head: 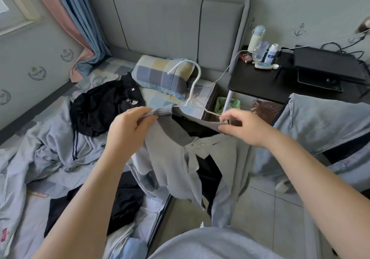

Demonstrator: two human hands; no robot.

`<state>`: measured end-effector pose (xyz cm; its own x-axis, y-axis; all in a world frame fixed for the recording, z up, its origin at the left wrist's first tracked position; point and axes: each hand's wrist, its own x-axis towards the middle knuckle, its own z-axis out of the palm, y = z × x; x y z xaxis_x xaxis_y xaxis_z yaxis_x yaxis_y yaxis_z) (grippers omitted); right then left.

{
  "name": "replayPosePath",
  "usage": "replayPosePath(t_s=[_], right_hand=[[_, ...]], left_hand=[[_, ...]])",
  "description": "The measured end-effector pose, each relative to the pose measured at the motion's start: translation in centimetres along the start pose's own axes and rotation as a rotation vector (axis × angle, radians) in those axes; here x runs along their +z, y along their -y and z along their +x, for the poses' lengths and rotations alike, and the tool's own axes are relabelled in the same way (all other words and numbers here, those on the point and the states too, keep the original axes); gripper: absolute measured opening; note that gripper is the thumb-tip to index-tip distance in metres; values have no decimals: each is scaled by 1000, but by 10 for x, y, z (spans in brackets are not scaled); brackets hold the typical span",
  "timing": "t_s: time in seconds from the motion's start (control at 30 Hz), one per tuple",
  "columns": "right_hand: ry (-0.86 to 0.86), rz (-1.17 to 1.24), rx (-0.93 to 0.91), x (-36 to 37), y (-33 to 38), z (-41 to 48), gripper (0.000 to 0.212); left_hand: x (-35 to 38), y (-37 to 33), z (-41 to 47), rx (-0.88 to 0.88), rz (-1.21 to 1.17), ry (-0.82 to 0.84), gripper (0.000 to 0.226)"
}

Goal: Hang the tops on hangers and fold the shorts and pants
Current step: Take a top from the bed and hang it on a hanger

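I hold a light grey zip-up top (pixel 176 164) with a darker ribbed collar up over the edge of the bed. My left hand (pixel 128 126) grips the collar's left end. My right hand (pixel 244 126) pinches the collar's right end together with the arm of a white hanger (pixel 193 82), whose hook sticks up above the collar. The top hangs down between my arms. A black garment (pixel 100 106) lies crumpled on the bed to the left, and another black garment (pixel 122 200) lies near the bed's edge below my left arm.
Pale blue clothes or bedding (pixel 50 152) are heaped on the bed at left. A checked pillow (pixel 160 74) lies by the grey headboard. A black bedside table (pixel 280 78) holds bottles and a black device. Tiled floor (pixel 270 208) is at lower right.
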<state>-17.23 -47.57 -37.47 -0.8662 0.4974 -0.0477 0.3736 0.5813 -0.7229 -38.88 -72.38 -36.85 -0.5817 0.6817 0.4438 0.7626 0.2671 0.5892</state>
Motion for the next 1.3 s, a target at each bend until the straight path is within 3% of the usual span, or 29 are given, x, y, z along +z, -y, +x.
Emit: replayPosePath(t_s=[0.17,0.23,0.33,0.5,0.7,0.9,1.13,1.3], right_hand=[[10,5,95,5,-39,-11,17],[-68,13,61,5,-42,-12,24],[-222,110,-16,11,-38,-14,15],[-418,177,-105,19,-23,-12,17],[-450,174,-172,17,-16,-12,22],[-444,270,-147,12,-12,-12,23],[-477,533,-58,3,-8,-12,21],[-532,484,-32,8,-6,-16,21]], left_hand=[[-10,13,-3,-118,-17,-9,11],[-12,17,-4,-141,-24,7,11],[-15,23,-5,-171,-42,44,12],[-22,30,-4,-173,-39,35,12],[-27,36,-5,-199,-114,68,16],[-29,27,-6,-178,-160,106,38],[-26,17,-2,-112,-138,77,34],[-24,17,-1,-65,-77,70,28]])
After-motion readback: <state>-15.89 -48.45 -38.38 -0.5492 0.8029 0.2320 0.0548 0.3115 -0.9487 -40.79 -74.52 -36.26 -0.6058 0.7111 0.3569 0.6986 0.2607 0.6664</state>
